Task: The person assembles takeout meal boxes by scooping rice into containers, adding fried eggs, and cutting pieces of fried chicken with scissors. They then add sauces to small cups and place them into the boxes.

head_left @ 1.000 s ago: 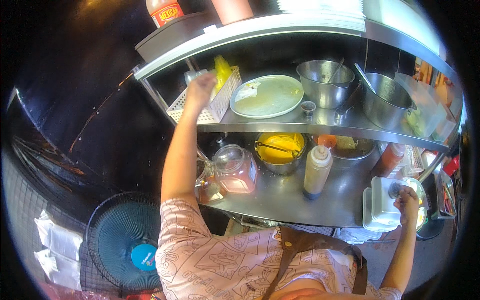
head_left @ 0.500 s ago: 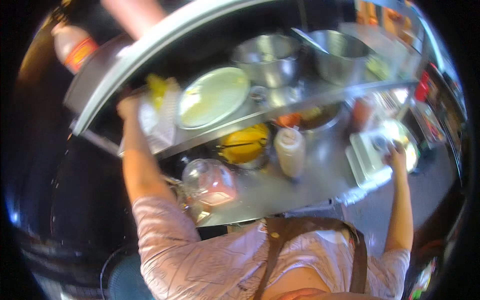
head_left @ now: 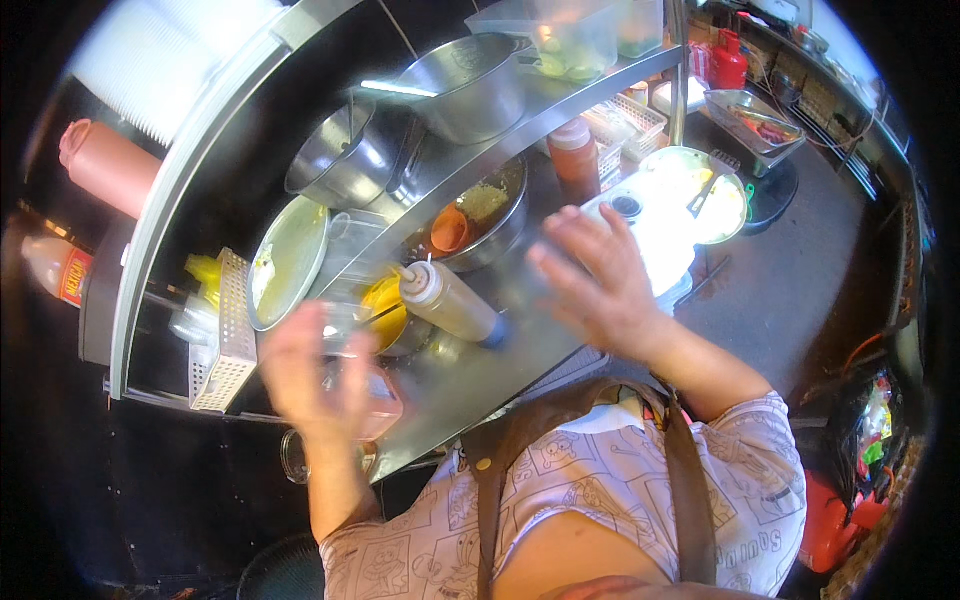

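Steel shelf (head_left: 560,105) is no longer being reached; both hands, left (head_left: 315,375) and right (head_left: 600,280), are being drawn back over the desk (head_left: 470,375), each grip open and empty.

The left hand (head_left: 315,375) is showing as a motion smear, so its fingers are running together and whether it is touching anything cannot be told. It is covering most of a clear jar with a pinkish base (head_left: 378,408) at its four o'clock. The right hand (head_left: 598,282) is blurring too, hiding part of the white container (head_left: 655,235) at its one o'clock. At twelve o'clock, the picture's rim is cutting off a clear plastic tub (head_left: 570,35). The contents of the metal tray (head_left: 757,118) at two o'clock are staying too small to identify.
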Tool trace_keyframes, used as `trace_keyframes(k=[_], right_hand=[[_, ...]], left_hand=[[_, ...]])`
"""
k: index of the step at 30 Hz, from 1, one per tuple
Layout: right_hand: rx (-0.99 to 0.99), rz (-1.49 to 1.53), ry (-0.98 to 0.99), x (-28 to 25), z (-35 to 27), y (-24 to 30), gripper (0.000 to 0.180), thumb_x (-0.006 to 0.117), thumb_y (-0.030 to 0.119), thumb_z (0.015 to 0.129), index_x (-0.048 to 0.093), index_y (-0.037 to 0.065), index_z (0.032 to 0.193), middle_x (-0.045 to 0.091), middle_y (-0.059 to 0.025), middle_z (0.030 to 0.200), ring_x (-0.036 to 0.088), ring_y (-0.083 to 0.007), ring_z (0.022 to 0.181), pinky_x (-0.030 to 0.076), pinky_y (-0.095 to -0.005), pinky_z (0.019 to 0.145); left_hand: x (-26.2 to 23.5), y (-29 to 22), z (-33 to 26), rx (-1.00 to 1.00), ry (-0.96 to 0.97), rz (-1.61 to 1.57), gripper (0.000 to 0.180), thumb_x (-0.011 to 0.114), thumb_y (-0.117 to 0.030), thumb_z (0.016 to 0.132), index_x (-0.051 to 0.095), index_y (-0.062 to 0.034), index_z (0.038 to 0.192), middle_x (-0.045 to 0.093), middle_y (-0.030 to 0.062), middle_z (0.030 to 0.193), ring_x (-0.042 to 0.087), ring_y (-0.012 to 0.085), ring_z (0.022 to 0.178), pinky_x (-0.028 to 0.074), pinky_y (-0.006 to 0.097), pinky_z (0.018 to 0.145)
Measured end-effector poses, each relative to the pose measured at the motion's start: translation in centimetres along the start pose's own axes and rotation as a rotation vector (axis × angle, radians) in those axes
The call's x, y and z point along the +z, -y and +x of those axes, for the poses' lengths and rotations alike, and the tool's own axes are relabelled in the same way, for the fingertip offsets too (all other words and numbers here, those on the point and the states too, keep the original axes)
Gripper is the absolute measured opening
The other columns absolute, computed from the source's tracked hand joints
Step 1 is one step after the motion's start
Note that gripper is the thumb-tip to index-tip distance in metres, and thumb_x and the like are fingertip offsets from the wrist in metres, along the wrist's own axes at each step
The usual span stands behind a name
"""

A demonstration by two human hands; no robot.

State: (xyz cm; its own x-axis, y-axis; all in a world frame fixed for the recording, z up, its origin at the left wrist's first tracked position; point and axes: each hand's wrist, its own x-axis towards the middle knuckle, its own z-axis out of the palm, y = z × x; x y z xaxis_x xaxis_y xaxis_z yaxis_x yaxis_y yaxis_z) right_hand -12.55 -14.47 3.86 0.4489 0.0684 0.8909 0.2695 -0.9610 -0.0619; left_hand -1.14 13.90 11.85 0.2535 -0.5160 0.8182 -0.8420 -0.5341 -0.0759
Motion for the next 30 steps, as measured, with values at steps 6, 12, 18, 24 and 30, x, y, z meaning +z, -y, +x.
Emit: trace_keyframes(k=[6, 12, 18, 24, 30], right_hand=[[0.002, 0.163, 0.329, -2.9, -2.6, -1.1, 0.054, 0.067, 0.013, 0.078, 0.054, 0.017, 0.131, 0.066, -0.0082, 0.107, 0.065, -0.0226, 0.097, 0.046, -0.0481, 0.093], [0.827, 0.748, 0.477, -7.4, -8.4, -4.5, 0.065, 0.061, 0.003, 0.088, 0.031, 0.012, 0.145, 0.068, -0.0108, 0.093, 0.067, -0.0248, 0.074, 0.055, -0.0349, 0.067], [1.231, 0.929, 0.345, -12.8, -12.2, -5.9, 0.079, 0.057, 0.0, 0.09, 0.013, 0.018, 0.153, 0.068, -0.0121, 0.096, 0.067, -0.0171, 0.077, 0.055, -0.0304, 0.068], [1.351, 1.042, 0.33, -15.2, -14.7, -7.0, 0.073, 0.054, 0.0, 0.092, 0.016, 0.017, 0.152, 0.067, -0.0132, 0.098, 0.067, -0.0191, 0.083, 0.055, -0.0307, 0.073], [1.393, 1.217, 0.231, -15.4, -15.5, -7.2, 0.066, 0.051, 0.0, 0.094, 0.019, 0.014, 0.15, 0.065, -0.016, 0.101, 0.067, -0.0244, 0.088, 0.054, -0.0339, 0.077]], left_hand=[[8.0, -8.9, -0.2, -0.333, 0.554, -1.079, 0.06, 0.08, -0.011, 0.074, 0.053, -0.0019, 0.127, 0.061, 0.0116, 0.118, 0.059, 0.0225, 0.108, 0.047, 0.034, 0.092], [23.1, -9.7, 1.9, -0.746, 0.572, -1.363, 0.078, 0.078, -0.019, 0.079, 0.034, 0.0011, 0.141, 0.051, 0.0189, 0.131, 0.054, 0.0234, 0.117, 0.043, 0.036, 0.099], [38.6, -8.9, 2.8, -0.765, 0.389, -0.976, 0.117, 0.088, -0.029, 0.065, 0.011, 0.0062, 0.146, 0.035, 0.0262, 0.143, 0.04, 0.0298, 0.132, 0.035, 0.039, 0.108], [42.9, -10.5, 4.9, -0.695, 0.285, -0.992, 0.11, 0.091, -0.021, 0.058, 0.022, 0.0021, 0.141, 0.045, 0.018, 0.133, 0.048, 0.0265, 0.122, 0.04, 0.035, 0.103], [41.6, -9.1, 2.9, -0.646, 0.18, -0.982, 0.091, 0.088, -0.019, 0.058, 0.036, 0.0008, 0.129, 0.053, 0.0163, 0.121, 0.054, 0.0272, 0.112, 0.043, 0.037, 0.098]])
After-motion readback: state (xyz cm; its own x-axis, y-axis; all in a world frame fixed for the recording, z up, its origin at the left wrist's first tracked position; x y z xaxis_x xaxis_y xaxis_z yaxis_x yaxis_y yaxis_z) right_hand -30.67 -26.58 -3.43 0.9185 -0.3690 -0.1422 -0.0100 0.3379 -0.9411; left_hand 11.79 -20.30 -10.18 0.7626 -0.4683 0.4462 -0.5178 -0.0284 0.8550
